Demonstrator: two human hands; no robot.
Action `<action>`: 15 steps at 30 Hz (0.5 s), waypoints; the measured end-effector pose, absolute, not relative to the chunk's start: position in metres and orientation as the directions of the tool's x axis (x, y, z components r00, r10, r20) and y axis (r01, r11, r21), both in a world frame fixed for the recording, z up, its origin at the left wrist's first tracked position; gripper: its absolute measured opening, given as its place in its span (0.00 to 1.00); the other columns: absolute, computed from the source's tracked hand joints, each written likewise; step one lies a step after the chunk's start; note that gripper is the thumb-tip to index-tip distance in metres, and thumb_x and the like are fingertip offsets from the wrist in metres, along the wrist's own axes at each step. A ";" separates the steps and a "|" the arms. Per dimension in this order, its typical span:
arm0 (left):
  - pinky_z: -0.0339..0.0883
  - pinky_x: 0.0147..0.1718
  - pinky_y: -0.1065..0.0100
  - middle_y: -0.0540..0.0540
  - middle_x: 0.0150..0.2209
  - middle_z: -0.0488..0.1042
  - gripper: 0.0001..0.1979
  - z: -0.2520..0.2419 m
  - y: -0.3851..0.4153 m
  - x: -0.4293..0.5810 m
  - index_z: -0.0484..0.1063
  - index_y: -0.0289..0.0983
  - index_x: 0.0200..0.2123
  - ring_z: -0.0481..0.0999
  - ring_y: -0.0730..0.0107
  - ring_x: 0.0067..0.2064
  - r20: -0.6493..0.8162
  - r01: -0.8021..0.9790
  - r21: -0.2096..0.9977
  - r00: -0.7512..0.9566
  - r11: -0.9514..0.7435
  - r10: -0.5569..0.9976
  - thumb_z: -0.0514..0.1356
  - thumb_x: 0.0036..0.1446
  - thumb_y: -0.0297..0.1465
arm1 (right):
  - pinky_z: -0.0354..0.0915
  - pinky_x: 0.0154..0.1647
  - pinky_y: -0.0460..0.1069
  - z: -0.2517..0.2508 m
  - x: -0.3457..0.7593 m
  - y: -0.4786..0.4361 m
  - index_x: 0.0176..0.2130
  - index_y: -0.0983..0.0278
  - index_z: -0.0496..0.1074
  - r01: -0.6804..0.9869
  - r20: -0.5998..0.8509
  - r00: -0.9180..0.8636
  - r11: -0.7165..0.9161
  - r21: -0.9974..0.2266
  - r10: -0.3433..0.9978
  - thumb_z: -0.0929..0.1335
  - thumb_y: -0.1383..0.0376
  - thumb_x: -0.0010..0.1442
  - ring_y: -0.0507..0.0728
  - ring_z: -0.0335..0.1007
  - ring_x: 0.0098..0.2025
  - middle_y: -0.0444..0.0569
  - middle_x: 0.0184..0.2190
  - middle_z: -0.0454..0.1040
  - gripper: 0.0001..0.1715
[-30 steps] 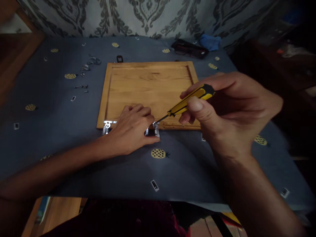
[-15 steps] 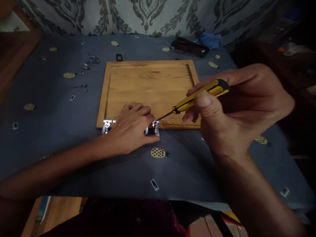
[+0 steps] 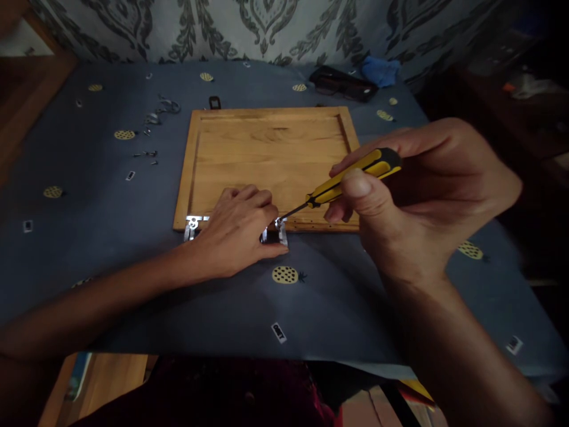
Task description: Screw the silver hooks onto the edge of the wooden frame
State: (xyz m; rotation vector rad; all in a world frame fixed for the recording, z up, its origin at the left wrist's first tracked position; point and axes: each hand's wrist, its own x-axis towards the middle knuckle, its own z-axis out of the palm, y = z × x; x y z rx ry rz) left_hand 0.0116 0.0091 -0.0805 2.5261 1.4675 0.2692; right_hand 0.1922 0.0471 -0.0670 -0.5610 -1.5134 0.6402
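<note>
A framed wooden panel (image 3: 271, 160) lies flat on the cloth-covered table. Along its near edge sits a shiny metal bracket (image 3: 192, 224), partly covered by my left hand (image 3: 240, 228). The fingers of that hand curl over the bracket, with the thumb along its near side, pressing it against the panel. In my right hand (image 3: 418, 196) is a yellow and black screwdriver (image 3: 351, 178), pinched between thumb and fingers. Its tip reaches the bracket's right end, at what looks like a screw hole. Whether a screw sits there is too small to tell.
Several small screws (image 3: 149, 154) and loose metal pieces (image 3: 164, 107) lie left of the panel. A dark buckle-like piece (image 3: 214, 102) rests behind it. At the back right are dark glasses or their case (image 3: 342, 84) and a blue cloth (image 3: 381, 71). A patterned curtain (image 3: 267, 29) hangs behind.
My right hand and the screwdriver have shifted slightly left, and the tip now sits on the bracket's right end. My left hand stays in place.
</note>
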 end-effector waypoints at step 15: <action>0.60 0.47 0.56 0.43 0.42 0.75 0.18 -0.079 0.009 0.012 0.77 0.35 0.39 0.71 0.52 0.50 0.023 0.837 0.277 0.485 -0.472 0.874 0.69 0.58 0.45 | 0.71 0.18 0.44 -0.065 0.197 0.047 0.41 0.53 0.82 -0.063 0.662 -0.120 0.660 -0.749 0.740 0.78 0.65 0.55 0.48 0.73 0.23 0.40 0.35 0.79 0.12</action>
